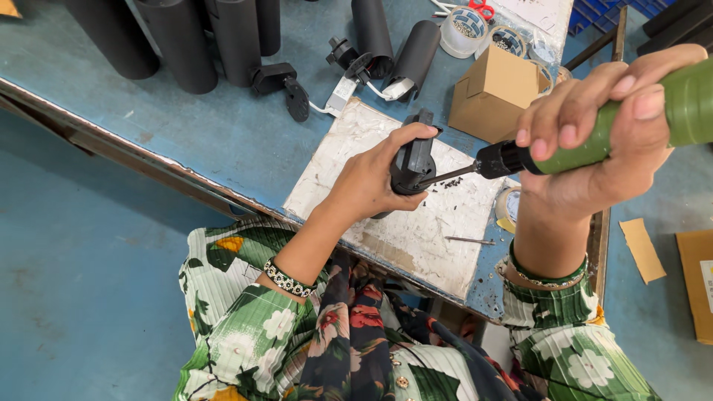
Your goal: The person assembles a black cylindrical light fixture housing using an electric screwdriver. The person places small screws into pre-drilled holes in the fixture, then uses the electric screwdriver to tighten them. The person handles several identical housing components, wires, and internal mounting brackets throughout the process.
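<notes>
Blue surface [223, 126], worn at the edge, carrying a scuffed white board [445, 215] near the front. Row of black cylinders [182, 41] standing far back; small cardboard box [494, 93] just beyond the board. Right hand [601, 148] — fingers wrapped tight around a green screwdriver [646, 119], bit angled down-left. Left hand [368, 182] — fingers closed on a black fitting [414, 160], held just above the board, bit tip meeting it. Loose black screws [454, 182] beside it.

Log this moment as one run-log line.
left hand: grips black part on white board | right hand: holds green driver, bit at part | cardboard box behind
</notes>
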